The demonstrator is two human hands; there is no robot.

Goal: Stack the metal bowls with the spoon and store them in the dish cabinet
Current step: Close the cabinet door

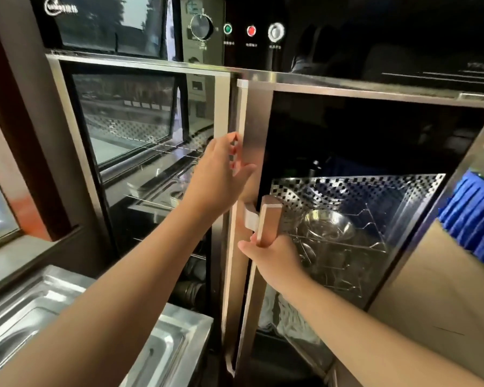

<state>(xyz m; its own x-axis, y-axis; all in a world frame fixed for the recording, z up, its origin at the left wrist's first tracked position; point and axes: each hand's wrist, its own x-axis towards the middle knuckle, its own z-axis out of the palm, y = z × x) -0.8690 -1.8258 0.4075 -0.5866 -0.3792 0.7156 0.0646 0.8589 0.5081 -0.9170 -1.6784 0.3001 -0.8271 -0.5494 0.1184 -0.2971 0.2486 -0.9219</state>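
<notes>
The dish cabinet [257,79] fills the view, with two glass doors in metal frames. My right hand [274,258] grips the lower end of the copper-coloured door handle [268,219] on the right door. My left hand [221,174] lies flat with its fingers spread against the edge of the right door's frame [253,152], just above the handle. Through the right door's glass a metal bowl [329,226] sits on a wire rack [369,241]; a spoon-like utensil shows dimly below it. Whether the door is fully closed I cannot tell.
A steel sink [67,317] stands at the lower left beside the cabinet. A control panel with a dial [201,27] and lamps runs along the top. A cardboard box [436,297] and blue bristles [475,219] are at the right. The left door [140,118] shows trays behind glass.
</notes>
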